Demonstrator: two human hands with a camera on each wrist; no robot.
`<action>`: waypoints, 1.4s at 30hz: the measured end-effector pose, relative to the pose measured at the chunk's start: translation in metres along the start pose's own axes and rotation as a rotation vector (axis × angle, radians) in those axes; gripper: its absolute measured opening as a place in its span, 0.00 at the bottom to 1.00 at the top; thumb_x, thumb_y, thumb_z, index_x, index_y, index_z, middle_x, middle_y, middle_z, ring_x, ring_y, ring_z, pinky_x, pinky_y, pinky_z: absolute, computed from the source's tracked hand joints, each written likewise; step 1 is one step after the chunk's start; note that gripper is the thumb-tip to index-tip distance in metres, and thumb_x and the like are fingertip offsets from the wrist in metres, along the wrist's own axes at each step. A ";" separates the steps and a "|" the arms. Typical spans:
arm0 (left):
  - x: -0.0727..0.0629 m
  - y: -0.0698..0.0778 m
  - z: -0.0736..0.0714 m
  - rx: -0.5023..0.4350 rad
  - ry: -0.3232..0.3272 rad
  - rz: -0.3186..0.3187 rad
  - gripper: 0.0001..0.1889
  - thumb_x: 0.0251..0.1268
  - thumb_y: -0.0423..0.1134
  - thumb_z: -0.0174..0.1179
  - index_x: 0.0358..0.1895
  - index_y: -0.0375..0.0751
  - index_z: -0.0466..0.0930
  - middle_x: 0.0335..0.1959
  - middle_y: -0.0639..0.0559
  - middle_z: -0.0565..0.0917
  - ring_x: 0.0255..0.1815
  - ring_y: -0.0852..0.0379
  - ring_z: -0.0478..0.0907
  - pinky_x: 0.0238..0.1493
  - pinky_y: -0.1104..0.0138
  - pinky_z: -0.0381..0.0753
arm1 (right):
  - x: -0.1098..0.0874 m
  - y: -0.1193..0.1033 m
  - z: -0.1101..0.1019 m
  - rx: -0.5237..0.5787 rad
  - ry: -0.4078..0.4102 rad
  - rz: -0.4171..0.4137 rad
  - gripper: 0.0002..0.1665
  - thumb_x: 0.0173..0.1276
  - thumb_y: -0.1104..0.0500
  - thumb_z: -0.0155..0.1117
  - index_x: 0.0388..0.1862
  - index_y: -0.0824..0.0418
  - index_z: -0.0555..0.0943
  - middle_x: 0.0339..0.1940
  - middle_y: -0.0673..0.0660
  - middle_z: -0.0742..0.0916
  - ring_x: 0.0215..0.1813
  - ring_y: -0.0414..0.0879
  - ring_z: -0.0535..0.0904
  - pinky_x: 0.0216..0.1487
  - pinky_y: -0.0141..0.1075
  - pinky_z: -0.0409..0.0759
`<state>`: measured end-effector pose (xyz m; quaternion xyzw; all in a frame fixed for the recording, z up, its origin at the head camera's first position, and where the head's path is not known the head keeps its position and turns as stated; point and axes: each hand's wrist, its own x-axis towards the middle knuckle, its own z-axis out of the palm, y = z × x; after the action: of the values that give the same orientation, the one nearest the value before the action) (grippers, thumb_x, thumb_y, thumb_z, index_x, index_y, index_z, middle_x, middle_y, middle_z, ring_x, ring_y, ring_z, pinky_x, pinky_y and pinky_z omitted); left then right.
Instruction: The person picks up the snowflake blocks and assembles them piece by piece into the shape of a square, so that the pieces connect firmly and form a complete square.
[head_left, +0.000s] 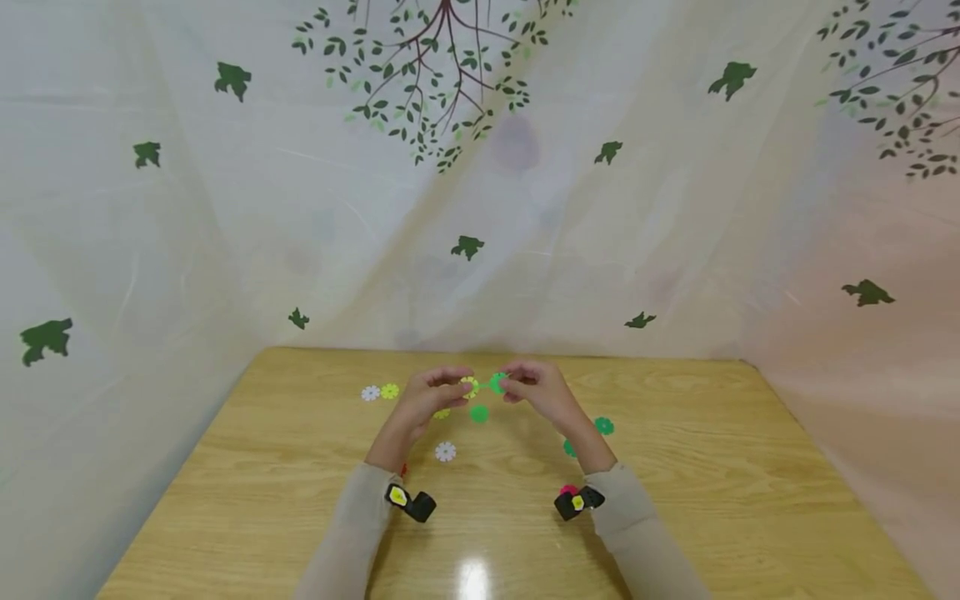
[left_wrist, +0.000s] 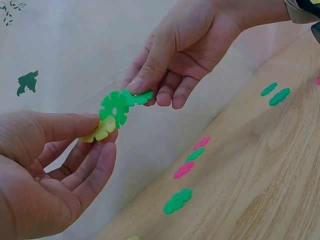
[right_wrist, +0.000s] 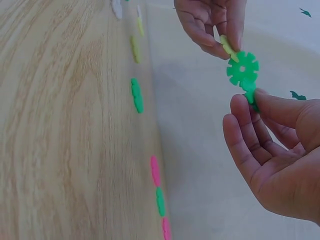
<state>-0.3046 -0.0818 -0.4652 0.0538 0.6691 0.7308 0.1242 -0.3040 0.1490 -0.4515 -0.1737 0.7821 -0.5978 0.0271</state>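
Above the table's far part, both hands hold a short chain of notched plastic flower discs. Thumb and fingers of my left hand (head_left: 431, 396) pinch the yellow disc (left_wrist: 101, 131) at one end. My right hand (head_left: 543, 390) pinches a green disc (left_wrist: 140, 98) at the other end, partly covered by its fingertips. Between them is a second green disc (right_wrist: 242, 68), seen face-on in the right wrist view. It touches both end discs at its rim and looks slotted into them. On the table just below the hands lies a loose green disc (head_left: 479, 414).
Over the wooden table (head_left: 720, 467) lie more discs: a white one (head_left: 446, 452), a white and yellow pair at left, darker green ones (head_left: 604, 426) by the right forearm, and a pink-green-pink row (left_wrist: 184, 169). A printed cloth (head_left: 375, 250) hangs behind the table.
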 end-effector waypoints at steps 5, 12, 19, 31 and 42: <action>0.000 0.001 -0.001 0.003 0.001 0.010 0.21 0.67 0.30 0.66 0.61 0.24 0.77 0.43 0.53 0.83 0.43 0.60 0.83 0.51 0.66 0.87 | 0.001 -0.002 0.001 0.007 0.019 0.004 0.14 0.71 0.65 0.67 0.51 0.73 0.84 0.39 0.69 0.89 0.34 0.42 0.86 0.45 0.46 0.89; -0.001 0.001 0.000 0.021 0.012 0.026 0.19 0.66 0.30 0.67 0.58 0.26 0.81 0.43 0.52 0.84 0.42 0.61 0.84 0.50 0.66 0.87 | -0.001 -0.007 0.001 0.025 0.034 -0.003 0.11 0.70 0.69 0.66 0.49 0.74 0.86 0.41 0.71 0.89 0.34 0.42 0.88 0.41 0.37 0.89; -0.005 0.004 -0.001 -0.012 0.020 0.034 0.19 0.66 0.29 0.67 0.58 0.23 0.80 0.42 0.52 0.86 0.40 0.60 0.85 0.52 0.62 0.87 | -0.001 -0.005 0.004 0.054 0.024 -0.026 0.12 0.71 0.66 0.68 0.49 0.72 0.86 0.44 0.70 0.89 0.41 0.60 0.89 0.44 0.38 0.89; -0.002 0.003 0.002 -0.061 0.038 0.038 0.19 0.65 0.27 0.66 0.57 0.20 0.79 0.42 0.48 0.85 0.38 0.60 0.85 0.46 0.66 0.88 | -0.001 -0.009 0.003 0.072 0.032 -0.049 0.13 0.70 0.65 0.69 0.47 0.75 0.86 0.44 0.73 0.89 0.35 0.49 0.89 0.44 0.36 0.88; -0.003 0.002 0.004 -0.062 0.045 0.046 0.16 0.66 0.26 0.65 0.55 0.20 0.81 0.51 0.38 0.86 0.38 0.60 0.86 0.44 0.67 0.88 | -0.003 -0.008 0.003 0.078 0.034 -0.058 0.11 0.70 0.67 0.68 0.46 0.75 0.87 0.44 0.73 0.89 0.35 0.50 0.89 0.43 0.35 0.88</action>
<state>-0.3012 -0.0789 -0.4629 0.0490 0.6472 0.7550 0.0938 -0.2989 0.1449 -0.4453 -0.1847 0.7532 -0.6314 0.0032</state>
